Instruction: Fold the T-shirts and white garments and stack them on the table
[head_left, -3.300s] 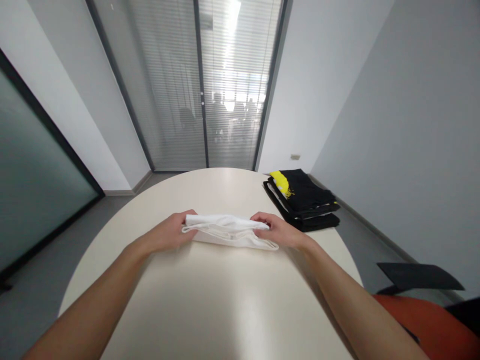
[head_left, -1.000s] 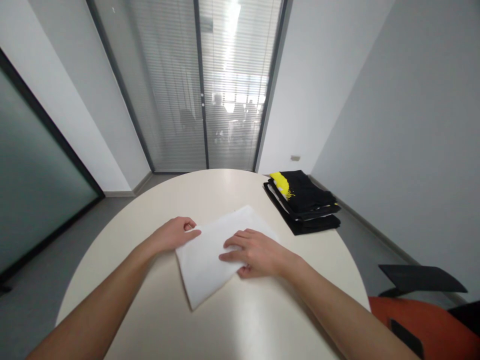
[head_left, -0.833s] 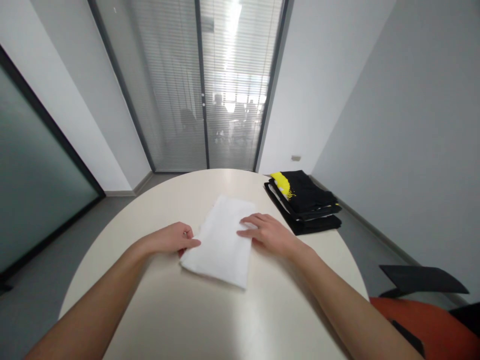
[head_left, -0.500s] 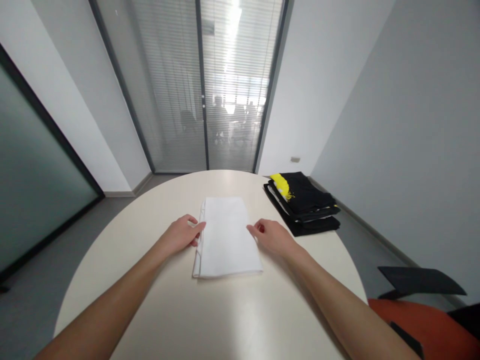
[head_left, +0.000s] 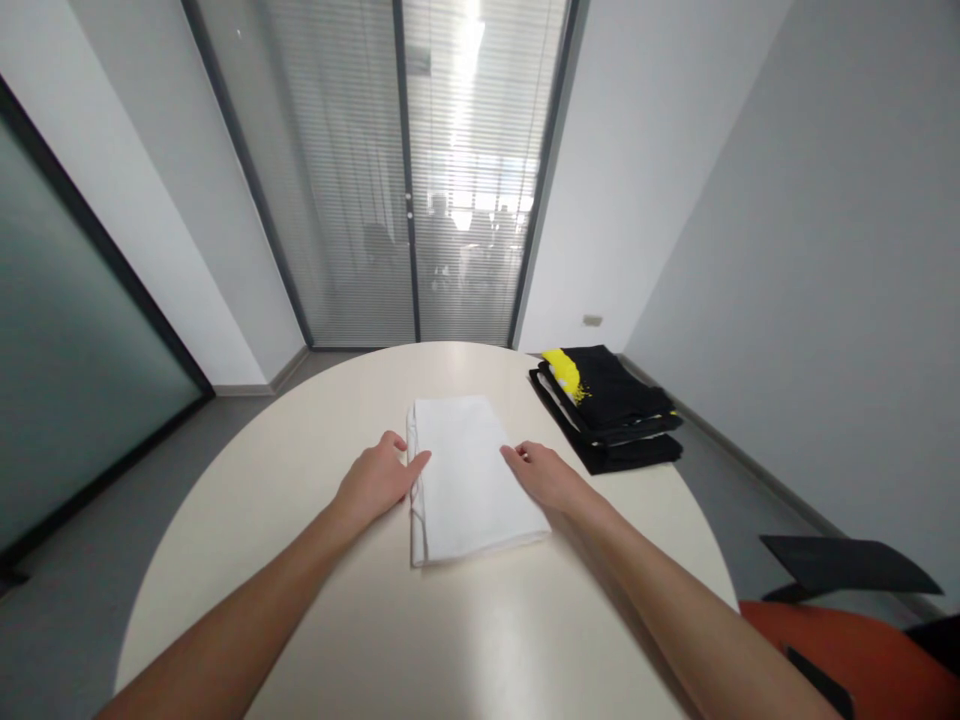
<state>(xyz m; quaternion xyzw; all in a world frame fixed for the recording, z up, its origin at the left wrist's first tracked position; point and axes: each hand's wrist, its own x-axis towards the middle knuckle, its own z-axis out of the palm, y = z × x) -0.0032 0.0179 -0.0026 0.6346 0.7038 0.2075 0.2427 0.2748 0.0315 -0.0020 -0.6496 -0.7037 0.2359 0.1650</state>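
Observation:
A folded white garment lies in a long rectangle on the round table, its layered edges showing along the left side. My left hand grips its left edge, thumb on top and the other fingers at the side or beneath. At the opposite edge, my right hand pinches the fabric with its thumb on top and fingers curled, partly hidden. The near end of the garment is turned a little to the right. What kind of garment it is cannot be made out.
To the right, a stack of folded black clothes, the top one with a yellow print, sits at the edge of the cream table. An orange chair with black armrests stands at lower right. Beyond the table is a glass partition with blinds.
The white garment has shifted right, its near end swinging further that way. My left hand has moved right with it; my right hand has moved slightly right.

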